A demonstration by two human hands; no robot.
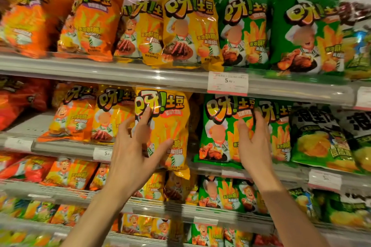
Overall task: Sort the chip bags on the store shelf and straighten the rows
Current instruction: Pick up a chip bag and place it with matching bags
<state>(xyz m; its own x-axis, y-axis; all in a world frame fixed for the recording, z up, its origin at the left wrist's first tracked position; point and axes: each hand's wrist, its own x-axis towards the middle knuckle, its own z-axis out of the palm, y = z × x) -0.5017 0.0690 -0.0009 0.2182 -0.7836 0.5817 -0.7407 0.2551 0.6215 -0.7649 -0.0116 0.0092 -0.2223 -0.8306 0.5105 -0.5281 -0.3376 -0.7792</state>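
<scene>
A yellow chip bag (172,126) stands upright at the front of the second shelf, jutting past the shelf edge. My left hand (132,146) grips its left side, fingers on the front and thumb below. To its right stands a green chip bag (218,132). My right hand (255,144) lies on the green bag's right edge, fingertips tucked between it and the second green bag (281,126); whether it grips is unclear. Orange bags (74,114) stand left of the yellow one on the same shelf.
The top shelf (120,70) carries rows of orange, yellow and green bags. A price tag (227,84) hangs on its rail. Black and green bags (321,138) stand at the right of the second shelf. Lower shelves hold several more bags.
</scene>
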